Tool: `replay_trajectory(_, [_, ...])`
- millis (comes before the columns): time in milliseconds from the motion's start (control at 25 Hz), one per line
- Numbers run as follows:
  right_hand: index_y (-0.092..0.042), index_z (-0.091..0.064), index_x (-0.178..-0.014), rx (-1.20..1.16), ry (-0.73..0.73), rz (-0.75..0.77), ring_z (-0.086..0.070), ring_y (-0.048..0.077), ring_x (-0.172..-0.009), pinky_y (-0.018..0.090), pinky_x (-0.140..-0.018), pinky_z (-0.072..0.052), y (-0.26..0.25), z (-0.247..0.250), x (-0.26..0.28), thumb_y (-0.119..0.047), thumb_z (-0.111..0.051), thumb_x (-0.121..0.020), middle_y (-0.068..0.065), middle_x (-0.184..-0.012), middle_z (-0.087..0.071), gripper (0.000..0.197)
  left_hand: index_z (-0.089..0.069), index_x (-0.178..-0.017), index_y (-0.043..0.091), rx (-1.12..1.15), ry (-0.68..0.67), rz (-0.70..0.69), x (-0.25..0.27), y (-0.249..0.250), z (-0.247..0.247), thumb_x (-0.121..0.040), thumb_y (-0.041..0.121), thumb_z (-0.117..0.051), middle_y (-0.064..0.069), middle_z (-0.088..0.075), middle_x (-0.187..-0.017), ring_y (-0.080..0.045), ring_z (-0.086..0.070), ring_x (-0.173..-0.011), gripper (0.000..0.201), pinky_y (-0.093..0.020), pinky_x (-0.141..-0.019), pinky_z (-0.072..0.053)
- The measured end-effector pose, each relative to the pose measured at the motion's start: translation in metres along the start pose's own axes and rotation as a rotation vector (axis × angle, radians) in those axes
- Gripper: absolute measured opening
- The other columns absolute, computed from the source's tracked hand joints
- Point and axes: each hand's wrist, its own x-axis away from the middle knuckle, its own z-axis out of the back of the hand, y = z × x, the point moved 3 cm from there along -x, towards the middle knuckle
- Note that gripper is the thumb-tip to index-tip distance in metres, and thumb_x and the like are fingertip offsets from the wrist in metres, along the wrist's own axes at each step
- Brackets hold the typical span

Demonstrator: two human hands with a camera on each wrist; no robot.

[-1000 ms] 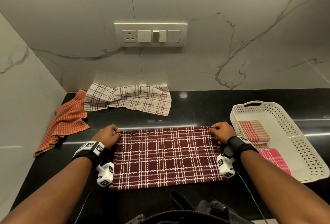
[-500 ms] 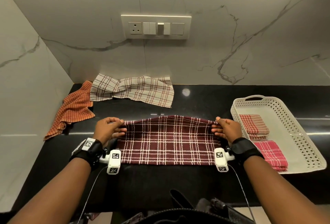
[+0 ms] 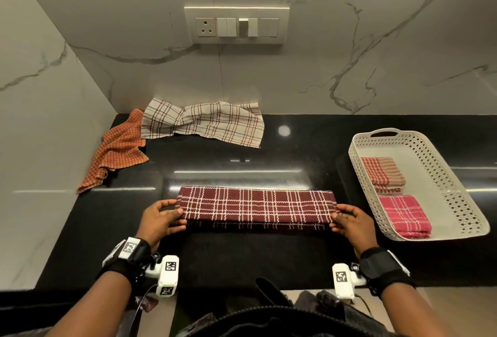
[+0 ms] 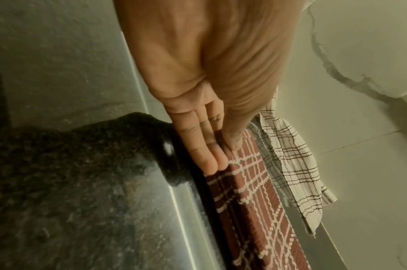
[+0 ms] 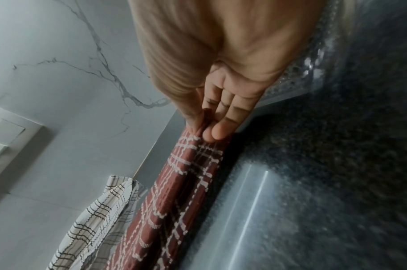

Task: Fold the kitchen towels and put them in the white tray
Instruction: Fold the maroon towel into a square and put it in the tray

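Polished black speckled stone forms the desk (image 3: 295, 145), which is throwing back streaks of light beneath grey-veined marble walls and a cream switch plate (image 3: 236, 24). At the middle of the desk a maroon towel (image 3: 256, 206), woven with white wavy checks, is lying as a long, narrow band folded over itself. The left hand (image 3: 158, 219) is pinching the band's left end, thumb on top and fingers (image 4: 207, 157) under the edge; the right hand (image 3: 352, 222) is pinching the right end the same way, its fingers (image 5: 217, 131) pressed to the cloth's underside. Both wrists are wearing black straps carrying white marker blocks.

To the right, a white tray (image 3: 441, 164) of perforated plastic with a cut-out handle is sitting at an angle, holding a folded pale red-and-beige checked towel (image 3: 382, 172) at its far end and a folded pink checked towel (image 3: 403, 214) nearer. Against the back wall a cream towel (image 3: 204, 121) with brown checks is lying rumpled, overlapping a crumpled orange towel (image 3: 118, 151) in the corner. Dark, blurred objects along the lower edge of the head view are hard to make out.
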Motion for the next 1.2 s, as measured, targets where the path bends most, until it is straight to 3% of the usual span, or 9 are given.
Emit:
replay_trajectory(120, [-0.002,-0.062,-0.11,0.076,0.026,0.04,-0.065,0.005,-0.053,0.017,-0.05,-0.053,0.012,0.001,-0.003,0.009,-0.068,-0.086,0.016,-0.08,-0.068,0.027,-0.055,-0.12,-0.003,-0.031,0.011,0.02,-0.002,-0.008,0.001,-0.091,-0.007,-0.066,-0.021,-0.07,-0.091,-0.03,-0.068,-0.069,0.032,-0.036,-0.057,-0.063])
replay_trajectory(240, [0.0,-0.064,-0.111,0.156,0.058,0.073,-0.064,0.013,-0.056,0.019,-0.051,-0.051,0.021,0.003,-0.007,0.008,-0.071,-0.084,0.015,-0.077,-0.069,0.029,-0.056,-0.119,-0.004,-0.073,0.015,0.032,-0.003,-0.012,0.001,-0.092,-0.008,-0.063,-0.022,-0.07,-0.087,-0.029,-0.067,-0.065,0.028,-0.035,-0.055,-0.062])
replay_trajectory(400, [-0.008,-0.068,-0.109,0.254,0.103,0.08,-0.069,0.027,-0.074,0.039,-0.071,-0.055,0.03,0.007,-0.008,-0.003,-0.076,-0.083,0.008,-0.08,-0.074,0.028,-0.06,-0.117,0.001,-0.19,0.065,0.005,-0.004,-0.01,0.008,-0.092,0.001,-0.068,-0.017,-0.072,-0.089,-0.024,-0.068,-0.062,0.027,-0.038,-0.056,-0.062])
replay_trajectory(600, [-0.016,-0.066,-0.116,0.571,0.21,0.354,-0.059,0.022,-0.099,0.038,-0.095,-0.049,-0.008,-0.009,0.009,-0.014,-0.071,-0.086,0.01,-0.113,-0.061,0.031,-0.067,-0.111,0.021,-0.784,0.23,-0.515,0.005,0.023,0.001,-0.084,0.019,-0.076,-0.001,-0.061,-0.11,-0.019,-0.06,-0.099,0.029,-0.036,-0.09,-0.049])
replay_trajectory(800, [-0.013,-0.053,-0.138,0.855,-0.064,0.67,-0.044,0.026,-0.134,0.043,-0.114,-0.036,-0.028,-0.118,0.036,-0.041,-0.04,-0.095,0.011,-0.143,-0.049,0.053,-0.053,-0.14,0.02,-1.115,-0.094,-0.834,0.016,0.02,-0.101,-0.094,0.027,-0.061,-0.008,-0.043,-0.152,-0.029,-0.036,-0.143,0.048,-0.052,-0.118,-0.031])
replay_trajectory(920, [-0.017,-0.02,-0.158,1.126,-0.337,0.639,-0.009,0.024,-0.154,0.049,-0.124,-0.012,-0.01,-0.182,0.052,-0.04,-0.031,-0.101,0.007,-0.167,-0.013,0.062,-0.025,-0.158,0.026,-1.381,-0.27,-0.757,0.023,-0.005,-0.156,-0.1,0.026,-0.044,0.001,-0.005,-0.169,-0.027,0.002,-0.156,0.06,-0.058,-0.124,-0.002])
replay_trajectory(1000, [-0.02,0.002,-0.16,1.292,-0.479,0.538,0.014,0.02,-0.154,0.052,-0.124,0.001,0.007,-0.199,0.055,-0.049,-0.019,-0.104,0.0,-0.167,0.012,0.066,-0.007,-0.161,0.028,-1.478,-0.352,-0.645,0.021,-0.02,-0.167,-0.104,0.03,-0.033,0.005,0.012,-0.168,-0.025,0.015,-0.155,0.064,-0.055,-0.122,0.01])
replay_trajectory(1080, [-0.024,0.01,-0.159,1.34,-0.528,0.511,0.022,0.019,-0.151,0.051,-0.123,0.008,0.016,-0.199,0.053,-0.063,-0.006,-0.098,-0.004,-0.164,0.021,0.073,0.004,-0.161,0.032,-1.516,-0.353,-0.61,0.013,-0.03,-0.155,-0.106,0.041,-0.025,0.008,0.02,-0.166,-0.022,0.02,-0.153,0.063,-0.049,-0.121,0.015])
replay_trajectory(1200, [-0.027,0.012,-0.158,1.353,-0.552,0.534,0.025,0.018,-0.15,0.049,-0.122,0.011,0.02,-0.195,0.046,-0.06,-0.016,-0.101,-0.006,-0.163,0.024,0.072,0.009,-0.16,0.031,-1.494,-0.237,-0.558,-0.005,-0.034,-0.113,-0.104,0.056,-0.013,0.007,0.018,-0.166,-0.018,0.021,-0.152,0.065,-0.043,-0.123,0.013])
